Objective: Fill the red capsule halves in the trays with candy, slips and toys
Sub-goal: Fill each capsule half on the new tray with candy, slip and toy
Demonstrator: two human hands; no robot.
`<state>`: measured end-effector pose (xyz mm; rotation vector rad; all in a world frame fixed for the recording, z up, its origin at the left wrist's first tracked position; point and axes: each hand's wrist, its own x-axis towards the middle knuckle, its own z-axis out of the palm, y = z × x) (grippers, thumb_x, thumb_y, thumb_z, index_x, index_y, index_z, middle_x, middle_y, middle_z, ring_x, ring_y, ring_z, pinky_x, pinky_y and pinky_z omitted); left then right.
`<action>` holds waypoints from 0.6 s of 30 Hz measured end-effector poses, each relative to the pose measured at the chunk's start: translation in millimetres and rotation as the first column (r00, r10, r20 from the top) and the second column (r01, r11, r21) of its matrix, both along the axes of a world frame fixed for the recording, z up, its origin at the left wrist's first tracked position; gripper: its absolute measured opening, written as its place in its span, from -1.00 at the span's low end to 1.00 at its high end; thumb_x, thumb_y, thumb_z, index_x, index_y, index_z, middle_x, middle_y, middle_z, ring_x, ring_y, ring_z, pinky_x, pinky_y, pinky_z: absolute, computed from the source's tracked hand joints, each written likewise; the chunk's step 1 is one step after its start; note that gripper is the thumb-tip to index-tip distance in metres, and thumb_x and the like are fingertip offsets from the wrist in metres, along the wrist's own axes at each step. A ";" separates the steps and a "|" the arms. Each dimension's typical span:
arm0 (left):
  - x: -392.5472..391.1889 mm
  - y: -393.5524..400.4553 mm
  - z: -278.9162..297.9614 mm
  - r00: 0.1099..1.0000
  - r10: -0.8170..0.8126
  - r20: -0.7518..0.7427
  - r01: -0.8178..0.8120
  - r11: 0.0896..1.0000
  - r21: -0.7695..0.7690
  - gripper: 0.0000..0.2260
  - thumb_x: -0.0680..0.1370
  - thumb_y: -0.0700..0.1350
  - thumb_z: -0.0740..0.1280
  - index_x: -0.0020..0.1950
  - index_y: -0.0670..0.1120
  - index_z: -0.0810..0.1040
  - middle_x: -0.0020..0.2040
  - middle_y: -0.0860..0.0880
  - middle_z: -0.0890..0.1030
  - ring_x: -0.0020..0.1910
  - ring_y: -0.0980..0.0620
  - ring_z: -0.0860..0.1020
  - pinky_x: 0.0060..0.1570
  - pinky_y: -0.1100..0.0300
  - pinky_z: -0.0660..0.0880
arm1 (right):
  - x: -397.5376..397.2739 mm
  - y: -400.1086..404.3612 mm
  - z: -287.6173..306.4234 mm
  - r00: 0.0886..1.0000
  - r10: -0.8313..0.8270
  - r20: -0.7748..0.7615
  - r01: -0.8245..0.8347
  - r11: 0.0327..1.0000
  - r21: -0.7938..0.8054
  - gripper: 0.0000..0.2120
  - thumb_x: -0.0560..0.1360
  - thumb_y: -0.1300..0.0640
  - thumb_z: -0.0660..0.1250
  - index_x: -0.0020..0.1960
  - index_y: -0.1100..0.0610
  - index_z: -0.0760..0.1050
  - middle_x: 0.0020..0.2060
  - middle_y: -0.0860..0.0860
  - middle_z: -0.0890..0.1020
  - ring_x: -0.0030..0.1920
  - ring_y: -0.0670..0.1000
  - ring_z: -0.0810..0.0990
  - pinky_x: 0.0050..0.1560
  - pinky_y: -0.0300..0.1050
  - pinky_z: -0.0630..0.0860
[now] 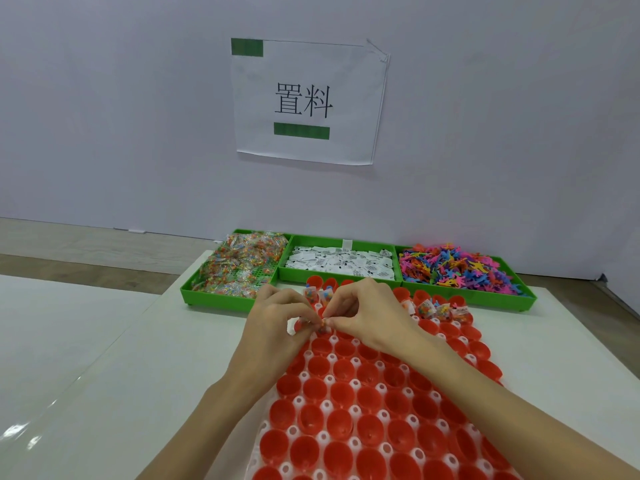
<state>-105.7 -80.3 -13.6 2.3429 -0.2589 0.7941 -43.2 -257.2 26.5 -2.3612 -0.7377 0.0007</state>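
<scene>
The left hand (277, 317) and the right hand (363, 306) meet fingertip to fingertip over the far rows of the white tray (381, 388), both pinching small candy packets (320, 325) between thumb and curled fingers; the left hand also seems to hold a few spare packets against its palm, though how many cannot be told; beneath and around the hands the red capsule halves (346, 420) sit open side up in their sockets, nearly all of them showing bare red bottoms; only the farthest row holds anything, with packets standing in cups just beyond the fingers and further along to the right (433, 310); past the tray three green bins stand side by side against the wall, the candy bin (239, 268) on the left, the slips bin (343, 265) in the middle, the toys bin (457, 268) on the right; the step in hand looks to be the candy pass, barely begun, with slips and toys not yet started; the next move probably calls for parting one packet from the bunch and dropping it squarely into an unfilled cup.
</scene>
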 end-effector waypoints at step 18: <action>4.7 -9.0 -6.0 0.981 0.179 -0.078 -0.178 0.984 0.023 -0.93 0.42 -0.02 0.59 -0.15 0.15 0.75 -0.10 0.17 0.44 0.04 0.04 0.35 0.04 0.22 0.24 | -2.4 0.9 -2.6 0.998 -0.033 0.061 0.038 0.997 -0.069 -0.91 0.54 0.16 0.46 0.01 0.02 0.71 -0.08 -0.05 0.71 -0.11 -0.17 0.62 -0.10 -0.38 0.52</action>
